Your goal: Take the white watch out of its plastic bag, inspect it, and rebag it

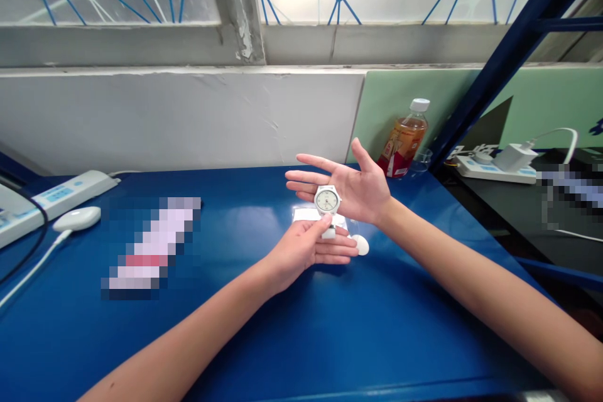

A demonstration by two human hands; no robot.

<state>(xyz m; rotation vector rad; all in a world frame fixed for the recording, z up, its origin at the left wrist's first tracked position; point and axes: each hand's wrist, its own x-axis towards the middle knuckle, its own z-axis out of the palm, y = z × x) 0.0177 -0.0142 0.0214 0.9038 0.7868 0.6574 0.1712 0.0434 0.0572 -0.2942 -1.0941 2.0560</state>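
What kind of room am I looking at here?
Probably a personal desk area by a window, perhaps in a dorm or small workroom; I can't tell which. The signs are the blue desktop against the wall, the power strip and the drink bottle.

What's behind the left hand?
A white flat item and a white disc show past the left hand, with the blue desk around them. What the hand and watch cover, including the rest of both items, can't be seen.
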